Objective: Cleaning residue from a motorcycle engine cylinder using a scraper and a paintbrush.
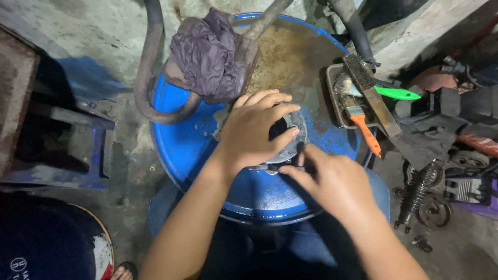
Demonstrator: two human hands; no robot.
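Pressing down from above, the left hand (pixel 257 129) spreads its fingers over a round grey metal disc (pixel 291 140) that lies flat on the top of a blue drum (pixel 187 150), which serves as the work surface. The palm and fingers cover most of the disc, so only its right-hand rim and a dark opening near the middle show; whether it is a clutch plate, a pulley or some other part cannot be told. The right hand (pixel 332 179) comes in from the lower right with fingers pinched together at the disc's near edge, just touching or gripping something small and dark there; the object under those fingertips is hidden, and a thin metal piece (pixel 264 167) pokes out to the left beneath the left wrist. The disc lies directly under the left hand and just up and left of the right hand, so the left is nearer.

Behind the hands, a crumpled purple-grey rag (pixel 207 54) sits on a rusty bracket (pixel 248 52) at the drum's far edge. To the right a shallow tray (pixel 332 78) holds a wire brush (pixel 371 93), an orange-handled paintbrush (pixel 363 127) and a green-handled tool (pixel 397 93). Springs and dark machine parts (pixel 430 197) lie on the floor, too dim to sort.
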